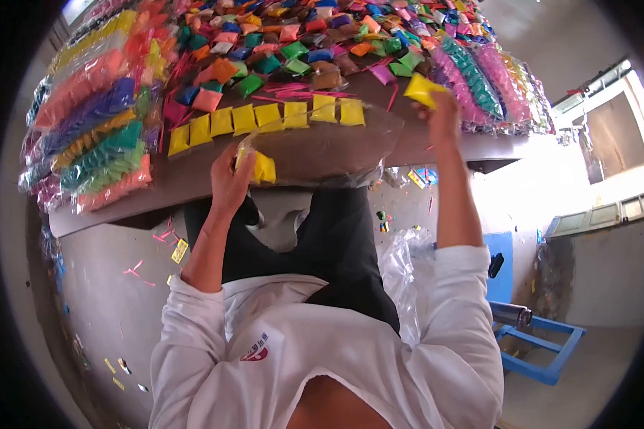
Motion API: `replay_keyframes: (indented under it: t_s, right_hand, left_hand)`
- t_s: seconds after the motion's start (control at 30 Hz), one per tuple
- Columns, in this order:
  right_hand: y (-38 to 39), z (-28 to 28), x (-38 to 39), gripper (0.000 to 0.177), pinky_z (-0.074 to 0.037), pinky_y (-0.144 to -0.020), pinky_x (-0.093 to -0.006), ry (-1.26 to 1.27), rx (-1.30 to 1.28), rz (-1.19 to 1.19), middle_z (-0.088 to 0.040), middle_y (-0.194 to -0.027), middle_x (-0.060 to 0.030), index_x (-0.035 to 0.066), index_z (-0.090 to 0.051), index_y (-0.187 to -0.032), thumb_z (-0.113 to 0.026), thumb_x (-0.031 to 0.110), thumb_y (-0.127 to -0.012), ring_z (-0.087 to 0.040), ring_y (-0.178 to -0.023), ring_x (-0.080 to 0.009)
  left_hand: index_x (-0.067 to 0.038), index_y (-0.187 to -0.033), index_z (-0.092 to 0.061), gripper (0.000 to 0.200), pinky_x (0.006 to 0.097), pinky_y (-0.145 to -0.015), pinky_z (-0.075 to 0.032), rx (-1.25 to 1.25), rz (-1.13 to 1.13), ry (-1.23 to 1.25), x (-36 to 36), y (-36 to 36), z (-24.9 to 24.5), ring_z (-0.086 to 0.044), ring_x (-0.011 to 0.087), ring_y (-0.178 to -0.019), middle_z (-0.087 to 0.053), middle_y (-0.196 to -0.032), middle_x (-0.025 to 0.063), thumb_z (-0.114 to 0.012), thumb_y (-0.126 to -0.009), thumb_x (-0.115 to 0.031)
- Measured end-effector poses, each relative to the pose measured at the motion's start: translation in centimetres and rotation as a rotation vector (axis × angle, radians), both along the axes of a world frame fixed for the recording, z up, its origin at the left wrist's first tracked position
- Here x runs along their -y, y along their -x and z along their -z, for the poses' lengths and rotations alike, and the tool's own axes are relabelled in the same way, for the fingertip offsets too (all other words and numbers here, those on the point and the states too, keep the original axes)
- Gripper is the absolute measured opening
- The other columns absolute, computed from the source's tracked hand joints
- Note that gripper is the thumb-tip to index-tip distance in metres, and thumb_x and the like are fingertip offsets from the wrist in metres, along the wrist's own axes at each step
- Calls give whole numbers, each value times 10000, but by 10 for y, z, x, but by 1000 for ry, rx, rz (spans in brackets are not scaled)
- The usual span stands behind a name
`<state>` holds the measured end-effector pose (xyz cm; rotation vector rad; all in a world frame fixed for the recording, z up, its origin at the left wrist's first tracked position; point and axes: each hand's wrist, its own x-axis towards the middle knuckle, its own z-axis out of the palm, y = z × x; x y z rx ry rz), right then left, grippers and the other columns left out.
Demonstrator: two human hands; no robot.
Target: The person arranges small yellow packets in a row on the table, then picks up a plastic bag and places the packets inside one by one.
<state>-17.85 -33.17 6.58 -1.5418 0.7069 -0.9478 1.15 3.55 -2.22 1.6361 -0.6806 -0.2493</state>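
Note:
My left hand (230,175) is closed at the near table edge, around the end of a long clear plastic bag (336,154). A small yellow packet (265,168) shows at its fingers, by the bag's end. Raised at the right, my right hand (442,118) pinches another yellow packet (423,91). Between the hands, a row of several yellow packets (267,114) lies across the brown table (136,193), just beyond the bag. The bag partly overlaps this row in the view.
Loose coloured packets (293,50) cover the far table. Filled clear bags are stacked at the left (100,136) and right (476,79). Pink strips (293,93) lie behind the row. A blue stool frame (544,350) stands at the right; scraps (179,250) litter the floor.

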Motion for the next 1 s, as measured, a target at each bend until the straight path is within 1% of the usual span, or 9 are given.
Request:
replay_keyframes:
  t_s: [0.1,0.27,0.4,0.5,0.6,0.63,0.83,0.93,1.0]
  right_hand:
    - [39,-32,-46,292,-456,-499,-245,-104,206,-68,-662,-887,-101,-12,-605,-1085,-530,181,-879,-651,-665,-167]
    - [42,-47,-160,237,-485,-578,-292,100,-14,-263,-646,-843,-88,23,-609,-1038,-576,174,-859,-631,-737,-136]
    - [-10,-24,-195,282,-475,-638,-453,602,-306,-306,-632,-790,-222,-35,-569,-889,-626,225,-796,-643,-727,-370]
    - [-50,-2,-202,288,-483,-668,-507,642,-448,-305,-639,-789,-261,-26,-549,-853,-624,245,-786,-614,-750,-463]
    - [-70,20,-218,303,-493,-704,-541,746,-587,-303,-638,-756,-265,-28,-544,-870,-613,257,-794,-622,-754,-474]
    - [-72,24,-223,357,-500,-745,-548,723,-667,-339,-644,-779,-272,-39,-531,-988,-601,268,-820,-622,-777,-483]
    - [-55,24,-212,597,-489,-838,-509,703,-534,-626,-641,-928,-310,-56,-434,-1221,-641,366,-854,-623,-916,-473]
    - [-44,15,-204,617,-493,-861,-434,582,-596,-774,-618,-1082,-294,-38,-458,-1288,-701,305,-837,-608,-1023,-434]
    - [-48,8,-207,526,-495,-829,-430,620,-611,-753,-639,-1037,-258,-10,-507,-1228,-715,257,-824,-627,-982,-413]
  left_hand:
    - [9,-947,-606,225,246,-623,-397,-4,-21,88,5,6,-3,-455,60,-727,-534,-766,-8,-597,-917,-214]
    - [20,-948,-611,261,255,-633,-416,45,-27,14,3,6,-8,-478,74,-729,-551,-754,30,-607,-903,-237]
    - [22,-924,-609,275,274,-637,-430,83,-22,50,5,0,4,-504,96,-721,-557,-734,68,-607,-894,-251]
    - [21,-920,-608,266,290,-639,-441,47,-39,12,4,-1,6,-519,109,-710,-573,-737,76,-606,-885,-243]
    - [14,-976,-613,286,269,-664,-426,110,-16,-47,1,-2,4,-492,87,-752,-560,-784,24,-591,-924,-267]
    - [11,-995,-615,293,262,-672,-420,131,-9,-64,0,-2,4,-483,80,-766,-555,-799,7,-586,-938,-275]
    - [17,-945,-604,281,272,-662,-429,166,-3,-33,-1,-2,2,-490,93,-755,-565,-791,28,-589,-926,-263]
    - [35,-886,-595,285,347,-650,-469,90,-40,-23,-1,4,-8,-591,222,-697,-598,-756,167,-609,-850,-247]
    - [34,-880,-591,287,351,-648,-467,117,-41,-15,-1,6,-10,-580,227,-689,-596,-755,170,-605,-853,-251]
